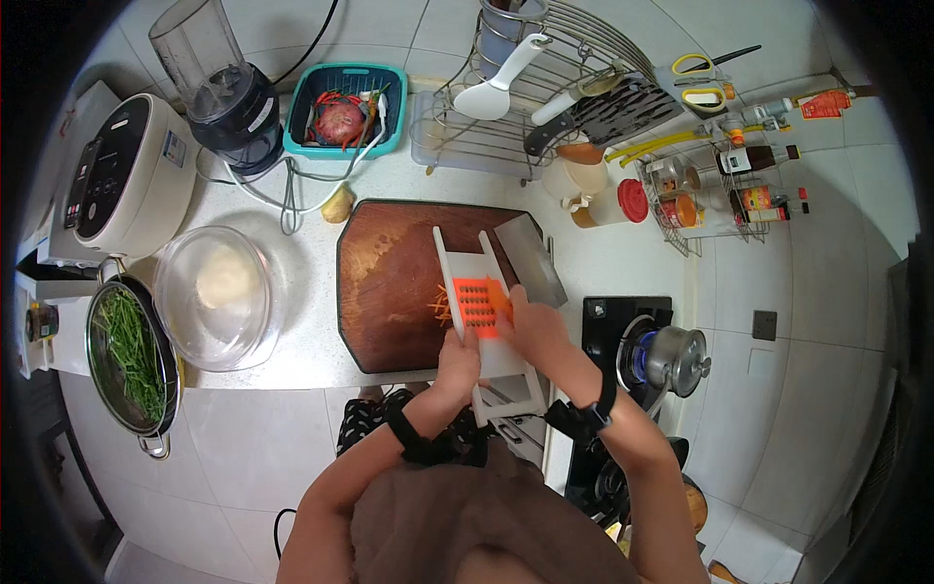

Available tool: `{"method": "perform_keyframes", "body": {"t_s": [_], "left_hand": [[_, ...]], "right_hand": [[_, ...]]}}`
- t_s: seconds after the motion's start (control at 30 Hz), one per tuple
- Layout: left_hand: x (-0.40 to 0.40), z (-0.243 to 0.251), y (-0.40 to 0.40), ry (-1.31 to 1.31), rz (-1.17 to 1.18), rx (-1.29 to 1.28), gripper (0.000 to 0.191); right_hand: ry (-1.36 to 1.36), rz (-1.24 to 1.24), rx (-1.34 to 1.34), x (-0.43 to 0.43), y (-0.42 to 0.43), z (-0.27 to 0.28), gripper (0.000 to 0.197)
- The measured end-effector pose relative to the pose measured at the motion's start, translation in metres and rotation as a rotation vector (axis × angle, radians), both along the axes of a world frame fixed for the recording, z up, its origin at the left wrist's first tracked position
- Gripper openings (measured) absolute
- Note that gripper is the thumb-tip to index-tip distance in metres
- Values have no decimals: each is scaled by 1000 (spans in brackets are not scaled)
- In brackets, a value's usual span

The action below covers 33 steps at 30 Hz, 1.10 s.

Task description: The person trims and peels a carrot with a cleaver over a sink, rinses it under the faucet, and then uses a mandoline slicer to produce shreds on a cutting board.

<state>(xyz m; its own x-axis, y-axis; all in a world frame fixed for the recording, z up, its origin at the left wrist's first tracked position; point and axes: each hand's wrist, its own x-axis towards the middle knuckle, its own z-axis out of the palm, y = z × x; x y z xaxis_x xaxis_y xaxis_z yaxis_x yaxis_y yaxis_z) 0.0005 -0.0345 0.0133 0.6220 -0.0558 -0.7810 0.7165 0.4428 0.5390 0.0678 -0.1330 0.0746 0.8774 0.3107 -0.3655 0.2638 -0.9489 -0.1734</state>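
My left hand [460,365] grips the side rail of a white plastic grater [500,359] with an orange grating plate. The grater slants from the wooden cutting board [387,292] towards my body. In my right hand [534,327] is a piece of carrot [498,296], pressed on the grating plate and partly hidden by my fingers. Carrot shreds [441,305] lie on the board beside the grater's left rail. A cleaver [531,257] with a broad metal blade rests at the board's right side.
A lidded metal pot [675,359] stands by a blue burner flame at right. Leftward are a clear bowl [211,328] with dough and a pan of green vegetables [131,354]. Behind the board are a ginger piece [338,204], cables, a teal basket [346,152] and a wire rack [467,139] with knives.
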Motion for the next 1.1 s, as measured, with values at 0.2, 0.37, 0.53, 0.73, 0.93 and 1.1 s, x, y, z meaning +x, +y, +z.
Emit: {"method": "perform_keyframes", "body": {"t_s": [0.2,0.37,0.53,0.73,0.93,1.1], "left_hand": [[5,7,5,-25,26,49,28],[0,-10,6,-40,53,-34,28],[-10,0,-2,-17,-92,-60,30],[-11,-3,10,-4,0,-87,28],[-3,19,7,28,87,-228,27],[1,32,4,80,68,-171,24]], "right_hand": [[-59,11,35,34,1,-37,27],[-54,-2,35,26,1,-32,26],[-57,18,2,32,-12,-42,27],[136,-141,121,4,-15,2,27],[172,-22,21,-36,-7,66,28],[122,54,32,-22,-1,61,28]]}}
